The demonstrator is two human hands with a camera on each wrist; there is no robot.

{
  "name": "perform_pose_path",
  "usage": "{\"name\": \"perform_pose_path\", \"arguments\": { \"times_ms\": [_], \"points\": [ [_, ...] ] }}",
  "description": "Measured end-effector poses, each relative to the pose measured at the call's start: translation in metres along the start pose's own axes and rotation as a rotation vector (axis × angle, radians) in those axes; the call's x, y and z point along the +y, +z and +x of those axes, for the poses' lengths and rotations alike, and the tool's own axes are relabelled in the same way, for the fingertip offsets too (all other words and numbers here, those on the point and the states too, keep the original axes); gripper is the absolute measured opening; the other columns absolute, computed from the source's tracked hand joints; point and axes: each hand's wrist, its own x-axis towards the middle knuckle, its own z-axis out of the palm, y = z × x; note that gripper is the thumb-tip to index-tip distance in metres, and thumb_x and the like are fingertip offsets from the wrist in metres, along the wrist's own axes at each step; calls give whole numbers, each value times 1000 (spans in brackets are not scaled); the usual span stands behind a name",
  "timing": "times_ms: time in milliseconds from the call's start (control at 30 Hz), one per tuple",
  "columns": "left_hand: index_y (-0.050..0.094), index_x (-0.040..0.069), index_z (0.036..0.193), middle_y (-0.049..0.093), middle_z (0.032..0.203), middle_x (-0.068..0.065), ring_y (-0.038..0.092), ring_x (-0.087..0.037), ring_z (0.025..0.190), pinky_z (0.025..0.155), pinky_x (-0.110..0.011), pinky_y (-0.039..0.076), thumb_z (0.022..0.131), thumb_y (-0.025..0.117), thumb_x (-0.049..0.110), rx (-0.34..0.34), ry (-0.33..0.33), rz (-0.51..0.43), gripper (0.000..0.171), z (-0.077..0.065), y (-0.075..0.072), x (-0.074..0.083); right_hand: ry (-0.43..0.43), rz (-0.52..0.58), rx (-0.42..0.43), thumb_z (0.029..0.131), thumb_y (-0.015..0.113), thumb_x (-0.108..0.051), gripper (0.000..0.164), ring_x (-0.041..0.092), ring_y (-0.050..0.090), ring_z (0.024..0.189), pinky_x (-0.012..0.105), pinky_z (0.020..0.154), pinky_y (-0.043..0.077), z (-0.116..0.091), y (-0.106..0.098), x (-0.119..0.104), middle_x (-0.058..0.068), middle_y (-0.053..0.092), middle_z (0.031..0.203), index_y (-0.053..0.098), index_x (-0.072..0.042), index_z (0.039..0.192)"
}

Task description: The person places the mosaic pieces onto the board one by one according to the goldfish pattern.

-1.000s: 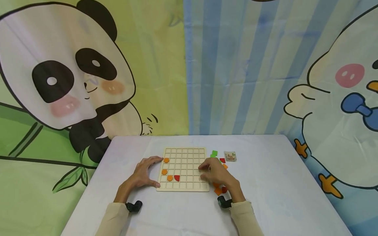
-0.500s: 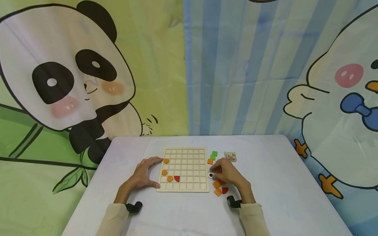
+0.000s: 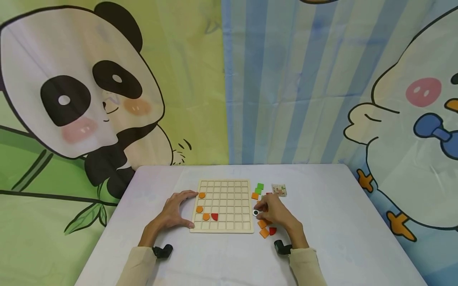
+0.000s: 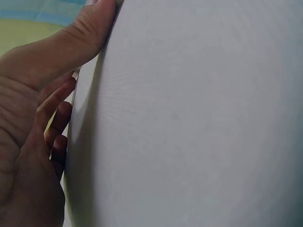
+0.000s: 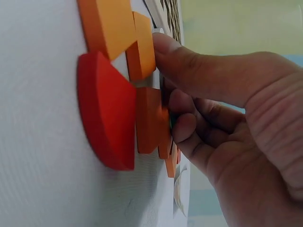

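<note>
A pale wooden grid board (image 3: 229,198) lies on the white table. Three orange discs (image 3: 199,209) and a red quarter-round piece (image 3: 214,217) sit in its left cells. My left hand (image 3: 172,210) rests at the board's left edge, thumb near the front corner and fingers spread farther back. Beside the right edge, my right hand (image 3: 275,208) pinches a white disc with a black dot (image 3: 255,213) between thumb and fingertips, low at the table. In the right wrist view, the thumb (image 5: 199,71) touches the white rim; the hand hides most of the disc.
Around the right hand lie orange blocks (image 3: 264,232), a red rounded piece (image 3: 272,230) and green squares (image 3: 259,188). Some pieces are partly covered by the hand. A small patterned card (image 3: 279,190) lies behind them. A printed cloth backdrop (image 3: 286,87) rises behind the table.
My right hand has moved off the board's right edge to the right, down to the white disc among the loose pieces. My left hand has stayed at the board's edge.
</note>
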Motion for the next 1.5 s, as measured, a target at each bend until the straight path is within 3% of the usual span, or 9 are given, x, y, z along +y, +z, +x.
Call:
{"name": "perform_pose_path", "arguments": {
  "times_ms": [467, 667, 1067, 1500],
  "points": [
    [58, 21, 157, 55, 166, -6, 50, -38, 145, 111, -61, 35, 53, 109, 50, 1, 17, 5, 120, -1, 0, 0, -7, -2, 4, 83, 90, -4, 21, 17, 64, 82, 25, 74, 55, -2, -7, -5, 3, 75, 96, 83, -6, 102],
    [58, 22, 157, 55, 166, -5, 50, -37, 145, 111, -59, 36, 53, 110, 49, 2, 22, 5, 119, 0, -1, 0, -36, 33, -2, 83, 87, -5, 18, 16, 62, 76, 25, 70, 54, 1, -9, -5, 2, 73, 89, 83, -5, 100],
    [58, 24, 158, 55, 166, -5, 50, -36, 143, 110, -58, 36, 53, 109, 52, -4, 1, 15, 121, 0, 1, -1, -111, 69, 8, 83, 85, -7, 14, 11, 61, 71, 25, 66, 55, 11, 5, -4, 2, 74, 83, 84, -8, 97],
    [57, 25, 159, 53, 167, -5, 49, -35, 144, 112, -60, 35, 52, 109, 50, -7, -12, 5, 121, -1, 1, -2, -163, 112, -31, 83, 89, -7, 15, 9, 64, 72, 24, 68, 55, 25, 26, -18, 2, 75, 83, 84, -7, 97]
  ]
}}
